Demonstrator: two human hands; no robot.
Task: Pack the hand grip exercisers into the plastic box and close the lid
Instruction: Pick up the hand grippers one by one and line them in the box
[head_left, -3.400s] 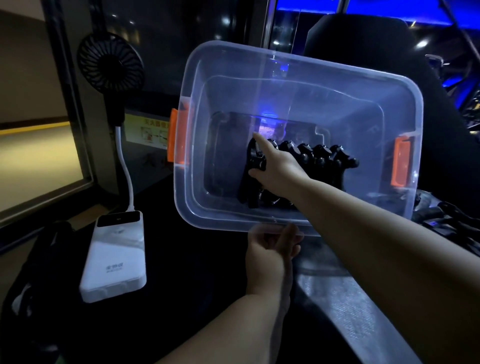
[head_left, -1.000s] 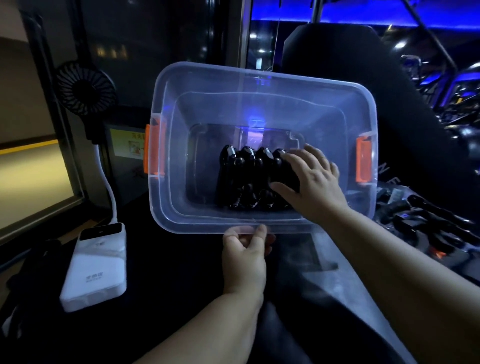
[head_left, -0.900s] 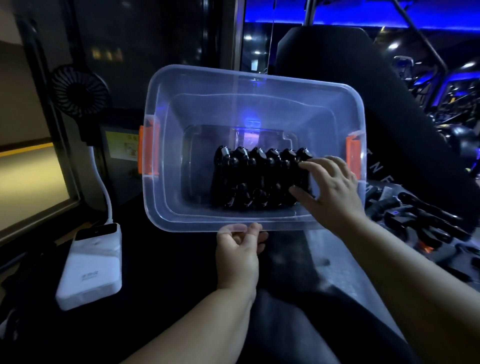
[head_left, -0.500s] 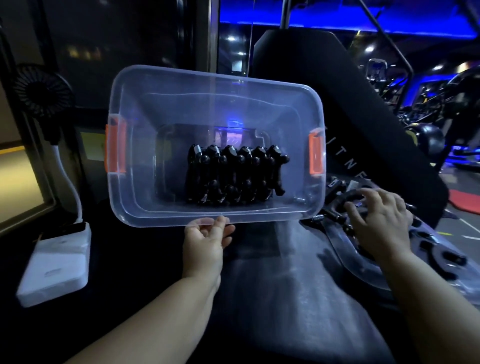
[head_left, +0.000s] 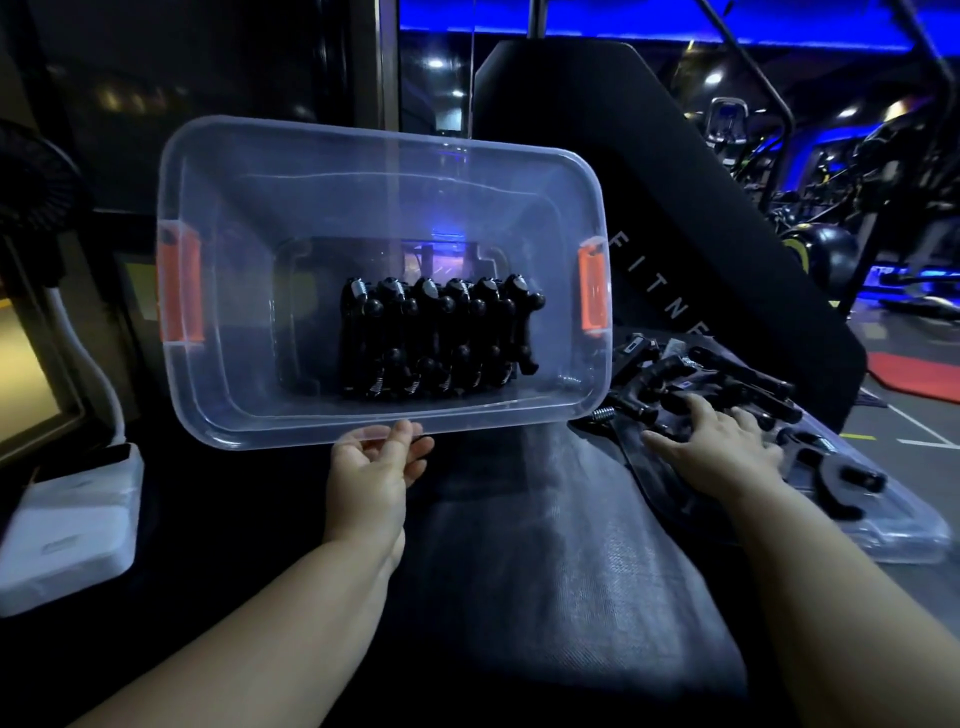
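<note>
Here, dim blue-lit gym (head_left: 841, 171), dark counter (head_left: 545, 551): left grip (head_left: 371, 478) holds tilted clear box (head_left: 363, 208) of black exercisers (head_left: 436, 338); right grip (head_left: 722, 447), fingers seemingly straight, touches loose exercisers (head_left: 753, 384).

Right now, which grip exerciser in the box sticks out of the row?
The exerciser at the right end of the row, nearest the right orange latch: its handle ends jut sideways, while the others sit packed parallel.
</note>
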